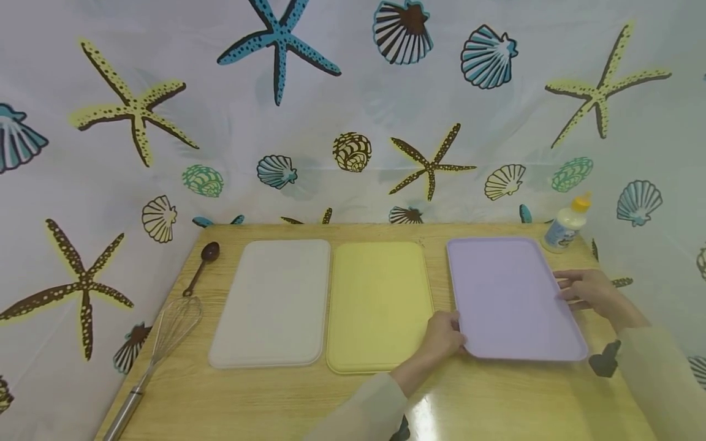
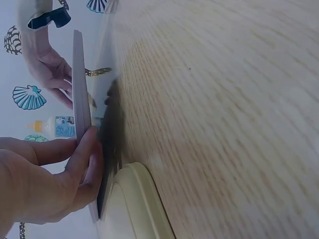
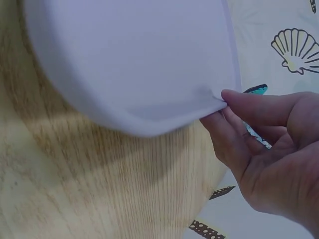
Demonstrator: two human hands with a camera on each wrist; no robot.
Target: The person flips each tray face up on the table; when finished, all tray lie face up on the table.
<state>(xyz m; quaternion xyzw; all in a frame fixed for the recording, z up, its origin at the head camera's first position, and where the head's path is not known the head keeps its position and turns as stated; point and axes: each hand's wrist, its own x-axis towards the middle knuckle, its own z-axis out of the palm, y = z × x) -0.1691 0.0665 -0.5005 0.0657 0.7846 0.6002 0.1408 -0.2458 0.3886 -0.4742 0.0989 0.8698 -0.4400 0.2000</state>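
A purple tray (image 1: pixel 510 297) is between my two hands at the right side of the table. My left hand (image 1: pixel 444 334) grips its left edge near the front corner, thumb on one face and fingers (image 2: pixel 88 172) on the other. On the opposite edge my right hand (image 1: pixel 590 293) pinches the rim, its thumb (image 3: pixel 254 105) above and fingers below. In the left wrist view the tray (image 2: pixel 81 94) stands off the wood, with a dark shadow beneath it. The yellow tray (image 1: pixel 380 306) lies just left of my left hand.
A white tray (image 1: pixel 273 303) lies left of the yellow one. Along the table's left edge are a brown spoon (image 1: pixel 201 264) and a wire whisk (image 1: pixel 157 358). A bottle with an orange cap (image 1: pixel 565 225) stands in the back right corner. Patterned cloth (image 1: pixel 331 110) hangs behind the table.
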